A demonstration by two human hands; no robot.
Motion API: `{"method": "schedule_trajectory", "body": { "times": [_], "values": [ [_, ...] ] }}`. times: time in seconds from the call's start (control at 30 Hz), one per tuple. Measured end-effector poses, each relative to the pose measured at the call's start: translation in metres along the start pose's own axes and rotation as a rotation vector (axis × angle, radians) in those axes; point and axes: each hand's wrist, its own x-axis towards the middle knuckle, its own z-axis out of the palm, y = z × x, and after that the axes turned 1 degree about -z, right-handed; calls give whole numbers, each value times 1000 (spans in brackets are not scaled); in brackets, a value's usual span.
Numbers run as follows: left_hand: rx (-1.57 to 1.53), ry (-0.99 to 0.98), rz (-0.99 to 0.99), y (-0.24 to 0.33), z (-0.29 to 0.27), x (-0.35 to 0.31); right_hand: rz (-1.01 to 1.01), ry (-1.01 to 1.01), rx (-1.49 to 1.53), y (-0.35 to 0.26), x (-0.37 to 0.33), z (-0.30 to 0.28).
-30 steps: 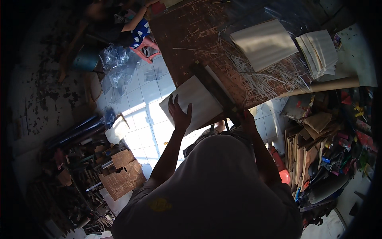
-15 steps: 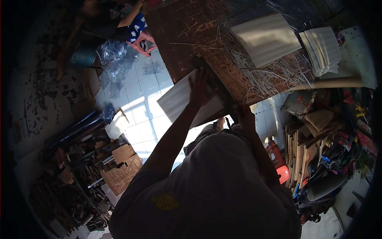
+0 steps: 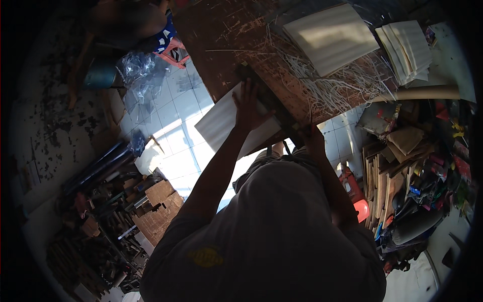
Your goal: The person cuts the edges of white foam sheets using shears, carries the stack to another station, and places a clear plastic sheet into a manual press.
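My left hand (image 3: 246,108) lies flat with its fingers spread on a white sheet (image 3: 220,121) at the table's near left edge. Along the right side of that sheet runs a long dark straight bar (image 3: 271,98), slanting from upper left to lower right. Close to the bar's near end is my right hand (image 3: 314,140), its fingers curled and closed. Whatever it grips is too dark and small to make out.
Thin white offcut strips (image 3: 332,93) cover part of the brown worktable (image 3: 216,30). Beyond them lie a stack of white sheets (image 3: 332,38) and a fanned pile (image 3: 405,53). Boards (image 3: 375,181) stand at right; scrap wood (image 3: 158,206) fills the lower left.
The whole view has shifted slightly, with the table higher in it. Both hands keep nearly the same places on the sheet and bar. At upper left, another person has moved; their outstretched arm no longer shows.
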Motion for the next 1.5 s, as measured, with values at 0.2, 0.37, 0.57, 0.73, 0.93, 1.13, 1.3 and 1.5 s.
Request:
{"method": "schedule_trajectory", "body": {
  "times": [0.2,0.37,0.57,0.73,0.93,1.13,1.3,1.5],
  "values": [
    [-1,-47,-18,5,-5,2,-96,35,137,17,3,7],
    [0,-37,-26,5,-4,1,-83,29,179,19,3,7],
    [2,-39,-28,8,-6,1,-84,17,158,24,5,6],
    [-11,-34,-25,7,-7,2,-91,4,104,25,7,4],
    [0,-42,-37,4,-9,0,-89,-46,21,-3,1,-9],
    [-24,-40,-53,4,-13,2,-198,72,-247,-63,16,-34],
    [3,-20,-28,1,-10,0,-330,-95,-281,-103,76,0],
    [-13,-26,-34,0,-8,2,-459,-121,-400,-155,134,56]
  ]
}}
